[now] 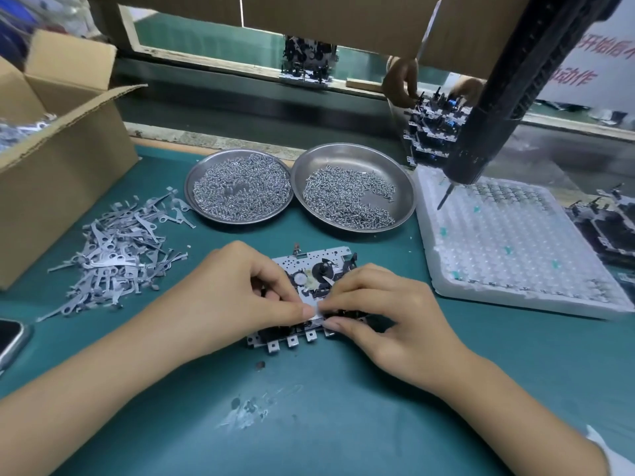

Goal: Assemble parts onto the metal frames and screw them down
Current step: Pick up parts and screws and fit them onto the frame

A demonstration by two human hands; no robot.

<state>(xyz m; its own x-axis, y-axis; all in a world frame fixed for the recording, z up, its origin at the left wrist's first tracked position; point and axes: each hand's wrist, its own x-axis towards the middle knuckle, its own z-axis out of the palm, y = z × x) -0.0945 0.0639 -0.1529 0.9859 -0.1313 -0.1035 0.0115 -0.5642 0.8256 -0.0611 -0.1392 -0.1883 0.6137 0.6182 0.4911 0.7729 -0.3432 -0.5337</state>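
Left hand point(240, 283) and right hand point(374, 304) both pinch small flat metal part point(314, 310) over metal frame point(309, 297), frame at centre on green mat point(343, 424). Pile of loose levers point(117, 249) at left, cardboard box point(58, 159) behind it. Two steel dishes with screws point(240, 185) point(354, 188) just above frame. White foam tray point(515, 245) at right, hanging screwdriver point(481, 139) over its upper corner. Phone point(10, 338) at left edge. Bare mat in lower middle.

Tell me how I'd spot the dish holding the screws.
Find the green table, then the two round steel dishes beyond the hands. The screw dish is the right-hand one, beside the white foam tray. Its neighbour is fuller; this one shows bare metal.
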